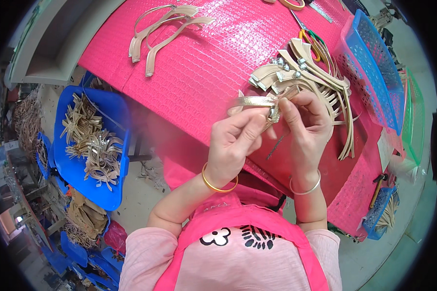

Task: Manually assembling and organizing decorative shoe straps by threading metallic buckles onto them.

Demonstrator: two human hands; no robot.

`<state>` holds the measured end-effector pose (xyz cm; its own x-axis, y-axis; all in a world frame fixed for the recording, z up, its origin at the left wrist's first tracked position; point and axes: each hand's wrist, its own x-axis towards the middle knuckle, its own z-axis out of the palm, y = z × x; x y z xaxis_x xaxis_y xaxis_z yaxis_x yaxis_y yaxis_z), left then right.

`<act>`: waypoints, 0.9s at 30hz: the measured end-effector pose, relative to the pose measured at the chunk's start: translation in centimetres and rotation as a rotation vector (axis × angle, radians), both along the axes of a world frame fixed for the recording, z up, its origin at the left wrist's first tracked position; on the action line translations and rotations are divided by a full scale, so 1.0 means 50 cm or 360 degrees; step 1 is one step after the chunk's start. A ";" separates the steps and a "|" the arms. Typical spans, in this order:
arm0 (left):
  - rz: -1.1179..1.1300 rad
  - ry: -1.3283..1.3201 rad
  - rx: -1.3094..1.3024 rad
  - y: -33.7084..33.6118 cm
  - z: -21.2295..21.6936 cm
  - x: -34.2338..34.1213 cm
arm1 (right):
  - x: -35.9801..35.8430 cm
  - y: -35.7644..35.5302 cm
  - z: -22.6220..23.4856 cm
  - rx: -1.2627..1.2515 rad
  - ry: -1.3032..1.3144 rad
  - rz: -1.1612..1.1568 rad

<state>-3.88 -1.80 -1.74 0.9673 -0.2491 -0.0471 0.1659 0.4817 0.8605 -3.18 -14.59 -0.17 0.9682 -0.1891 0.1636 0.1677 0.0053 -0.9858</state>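
Observation:
Close together above the pink table cover (194, 72), both my hands work on one gold strap (254, 101) with a small silver buckle (272, 113). My left hand (238, 140) pinches it near the buckle between thumb and fingers. My right hand (307, 121) grips the strap's other part, its thumb pressed beside the buckle. The fingers partly hide how strap and buckle join. Just beyond my right hand lies a fanned pile of beige straps (320, 80), several with silver buckles at their ends.
Curved beige straps (153, 51) lie at the table's far left. Scissors (303, 31) with a yellow and green handle rest behind the pile. Blue plastic baskets (371, 63) line the right edge. A blue bin (114, 194) of gold straps stands at left. A yellow-handled hammer (376, 193) is at lower right.

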 end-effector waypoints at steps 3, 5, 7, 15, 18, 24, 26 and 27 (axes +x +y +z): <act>-0.0063 0.0126 -0.0052 -0.002 0.007 -0.002 | 0.000 -0.011 -0.001 0.0154 -0.0016 0.0144; -0.0028 0.0143 -0.0025 -0.004 0.007 0.004 | 0.000 -0.007 0.001 0.0156 -0.0062 0.0113; 0.0007 0.0159 0.0002 -0.003 0.005 0.010 | -0.005 -0.006 0.004 0.0159 -0.0111 0.0084; 0.0199 0.0117 -0.0018 -0.014 0.002 0.012 | -0.003 0.002 -0.006 -0.0119 -0.0170 0.0134; 0.0170 0.0072 0.0052 -0.011 -0.003 0.013 | 0.007 0.009 -0.008 -0.0181 -0.0069 0.0009; 0.0149 0.0120 0.0014 -0.012 -0.001 0.020 | 0.023 0.020 -0.023 0.0006 0.0077 -0.0172; 0.0048 0.0235 -0.0027 0.000 0.006 0.021 | 0.023 0.014 -0.017 0.0093 0.0099 -0.0131; -0.0050 0.0352 -0.0065 0.006 0.009 0.021 | 0.023 0.005 -0.014 0.0086 0.0063 -0.0068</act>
<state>-2.83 -1.50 -1.27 0.9263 -0.2851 -0.2462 0.3638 0.5070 0.7814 -2.04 -14.36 -0.87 0.9646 -0.2381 0.1137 0.1296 0.0523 -0.9902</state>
